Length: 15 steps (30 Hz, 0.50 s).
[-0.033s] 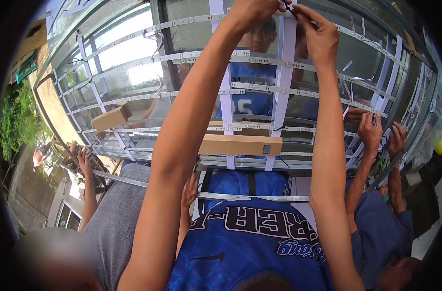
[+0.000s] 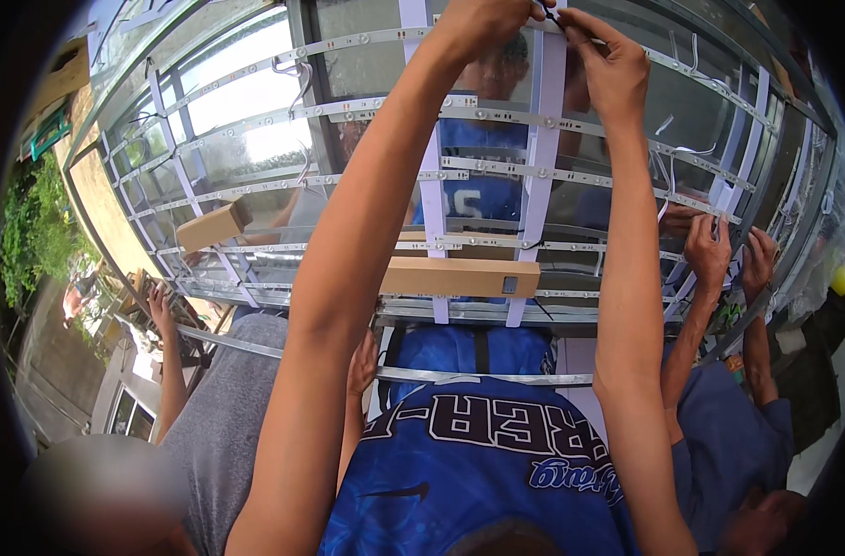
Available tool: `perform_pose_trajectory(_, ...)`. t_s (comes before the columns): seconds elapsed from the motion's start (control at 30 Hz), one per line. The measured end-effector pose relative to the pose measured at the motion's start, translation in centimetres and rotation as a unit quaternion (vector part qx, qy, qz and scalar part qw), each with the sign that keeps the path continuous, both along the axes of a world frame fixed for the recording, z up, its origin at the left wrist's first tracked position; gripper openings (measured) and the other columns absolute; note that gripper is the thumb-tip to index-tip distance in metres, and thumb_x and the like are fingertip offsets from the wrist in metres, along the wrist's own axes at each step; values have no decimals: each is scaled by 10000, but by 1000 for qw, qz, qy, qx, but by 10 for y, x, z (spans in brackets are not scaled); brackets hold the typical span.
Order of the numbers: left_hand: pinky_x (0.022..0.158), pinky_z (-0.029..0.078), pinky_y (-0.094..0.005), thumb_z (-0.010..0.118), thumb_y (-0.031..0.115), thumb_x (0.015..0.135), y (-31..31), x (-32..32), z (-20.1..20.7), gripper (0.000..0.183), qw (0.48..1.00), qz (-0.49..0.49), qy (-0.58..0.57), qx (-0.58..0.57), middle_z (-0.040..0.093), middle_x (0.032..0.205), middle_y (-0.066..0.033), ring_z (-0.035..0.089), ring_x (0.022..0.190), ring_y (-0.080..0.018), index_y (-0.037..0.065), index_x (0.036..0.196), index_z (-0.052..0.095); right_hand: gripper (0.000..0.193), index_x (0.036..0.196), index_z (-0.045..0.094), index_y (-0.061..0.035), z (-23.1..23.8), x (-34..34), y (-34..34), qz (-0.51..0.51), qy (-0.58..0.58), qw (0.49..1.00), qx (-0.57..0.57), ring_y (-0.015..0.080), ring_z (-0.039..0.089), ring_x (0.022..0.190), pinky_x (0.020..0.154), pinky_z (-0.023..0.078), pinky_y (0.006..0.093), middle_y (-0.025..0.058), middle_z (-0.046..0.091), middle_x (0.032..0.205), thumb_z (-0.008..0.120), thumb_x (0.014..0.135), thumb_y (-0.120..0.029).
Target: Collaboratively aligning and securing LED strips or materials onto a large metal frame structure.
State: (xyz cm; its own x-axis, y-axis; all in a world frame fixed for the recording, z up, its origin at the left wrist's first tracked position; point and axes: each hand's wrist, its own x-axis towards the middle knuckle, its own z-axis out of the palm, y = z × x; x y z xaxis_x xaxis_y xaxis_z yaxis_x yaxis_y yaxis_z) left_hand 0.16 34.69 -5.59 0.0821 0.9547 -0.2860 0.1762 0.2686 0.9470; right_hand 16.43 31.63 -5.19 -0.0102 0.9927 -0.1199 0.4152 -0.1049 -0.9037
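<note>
Both my arms reach up over a frame strung with white LED strips (image 2: 506,117). At the top edge my left hand (image 2: 496,26) is closed, its fingertips pinched at a thin black tie (image 2: 550,15). My right hand (image 2: 615,69) pinches the same tie from the other side with thumb and forefinger. The tie sits at a pale lilac upright bar (image 2: 545,148), where an LED strip crosses it. My left fingertips are partly cut off by the picture's edge.
A long cardboard box (image 2: 450,277) lies across the lower strips, and a smaller cardboard box (image 2: 209,228) is at left. Loose white wires (image 2: 304,85) hang from strips. At right a co-worker's hands (image 2: 710,250) touch the frame; another person in grey (image 2: 223,408) is at left.
</note>
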Motion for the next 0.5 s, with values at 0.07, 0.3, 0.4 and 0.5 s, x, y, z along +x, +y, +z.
perform_pose_trajectory(0.07,570,467,-273,411,66,952,-1,2,-4,158,1000,3,-10,-4,628,758,-82,568,619,-127,-10,857,511,156,943,689,3,6,3,4,24,-20,999,10,168,658,722,668,500,278,102,692,809,684,790,-24)
perform_pose_trajectory(0.3,557,463,-273,418,90,961,-3,5,-5,173,1000,26,-6,5,581,702,-75,555,596,-140,-5,846,505,215,985,674,17,20,10,10,44,-56,997,-32,147,647,672,603,495,258,102,679,811,695,779,-38)
perform_pose_trajectory(0.4,558,462,-273,414,89,963,-3,3,-5,179,999,31,-9,8,559,684,-67,542,591,-137,-4,842,508,211,989,666,30,20,10,12,45,-35,997,-53,147,654,673,588,499,262,101,683,801,682,789,-33)
perform_pose_trajectory(0.5,572,454,-266,411,83,964,-3,1,0,182,1000,29,-10,6,544,694,-58,525,610,-125,-3,835,507,200,990,664,31,16,9,13,37,-15,997,-69,141,662,702,593,499,258,99,691,806,667,801,-35)
